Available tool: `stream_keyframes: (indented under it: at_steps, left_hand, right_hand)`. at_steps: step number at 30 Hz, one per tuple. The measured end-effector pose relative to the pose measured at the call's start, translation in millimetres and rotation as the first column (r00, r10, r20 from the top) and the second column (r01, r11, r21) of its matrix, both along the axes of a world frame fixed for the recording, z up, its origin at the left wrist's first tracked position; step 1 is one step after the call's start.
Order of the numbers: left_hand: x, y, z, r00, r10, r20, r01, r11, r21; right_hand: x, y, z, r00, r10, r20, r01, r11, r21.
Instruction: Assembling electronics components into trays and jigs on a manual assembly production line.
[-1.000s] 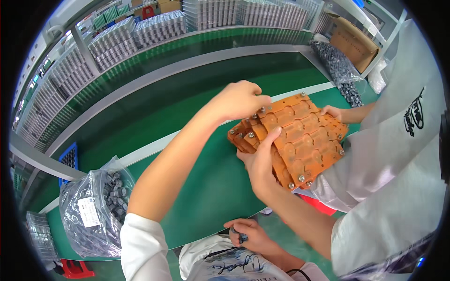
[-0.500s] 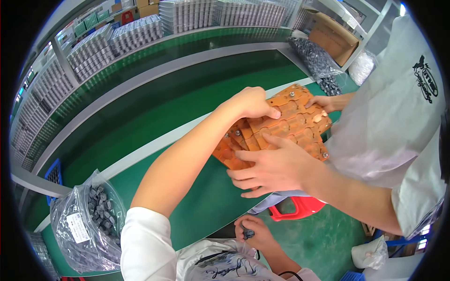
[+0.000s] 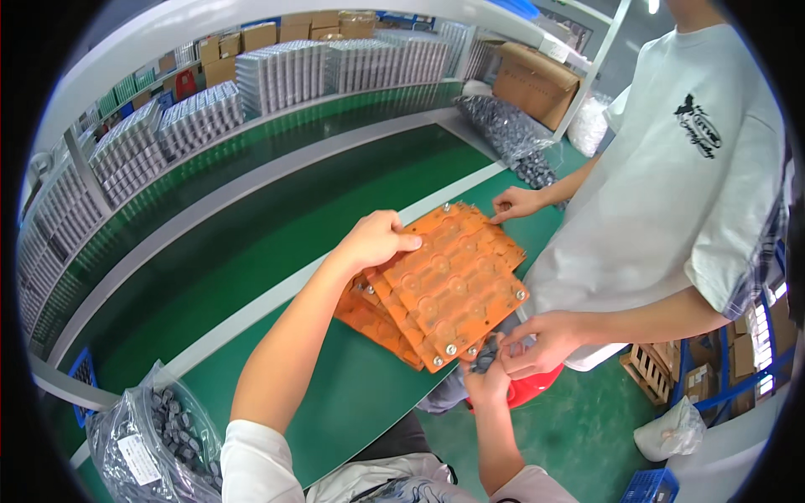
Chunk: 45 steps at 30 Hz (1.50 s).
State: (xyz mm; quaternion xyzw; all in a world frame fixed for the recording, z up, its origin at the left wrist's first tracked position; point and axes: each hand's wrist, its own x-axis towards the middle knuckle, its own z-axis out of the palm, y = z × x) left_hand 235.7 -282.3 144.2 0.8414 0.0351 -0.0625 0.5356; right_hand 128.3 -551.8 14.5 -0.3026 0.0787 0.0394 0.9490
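My left hand [image 3: 379, 241] grips the upper left edge of an orange plate [image 3: 457, 281], its thumb on top. This plate has rows of round recesses and metal screws at its corners. It lies tilted over several similar orange plates [image 3: 376, 323], fanned out beneath it on the green table. By the plate's near corner, my right hand [image 3: 489, 387] is closed around small dark grey parts [image 3: 484, 356]. A co-worker's hand [image 3: 541, 342] reaches in there, its fingers at the parts. The co-worker's other hand [image 3: 516, 204] is by the plates' far right corner.
A clear bag of dark grey parts [image 3: 172, 432] stands at the near left. Another such bag [image 3: 503, 126] spills parts by a cardboard box [image 3: 535, 84] at the far right. Stacked trays [image 3: 281, 75] line the back. The co-worker [image 3: 650, 176] stands on the right beside a red stool [image 3: 537, 386].
My right hand has risen to the plates' near corner. The co-worker's near hand has left the plates and come to it. My left hand has shifted to the top plate's left edge.
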Motion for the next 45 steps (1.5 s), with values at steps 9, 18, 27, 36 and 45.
stream_keyframes:
  at_steps: [9,18,27,36,45]
  left_hand:
    - [-2.0,9.9,-17.8,0.996,0.073,0.046,-0.065,0.987,-0.146]
    - [0.2,20.1,0.2,0.999,0.016,-0.028,-0.019,0.995,-0.095]
    - [23.8,32.4,-26.0,0.994,-0.021,0.105,0.019,1.000,0.018]
    - [28.7,25.2,-9.9,0.999,0.015,-0.032,-0.014,1.000,0.024]
    - [22.2,20.5,8.3,0.992,0.110,0.056,-0.114,0.991,0.074]
  right_hand:
    - [-11.2,35.2,17.1,0.990,-0.135,0.050,0.144,0.933,-0.330]
    - [3.5,27.1,40.0,0.983,-0.016,0.182,0.149,0.647,-0.747]
    - [9.7,32.8,29.2,0.987,-0.057,0.148,0.143,0.721,-0.678]
    - [13.6,23.1,34.0,0.993,0.067,0.092,-0.012,0.866,-0.501]
    - [6.2,23.0,22.7,0.992,0.078,0.097,-0.025,0.888,-0.460]
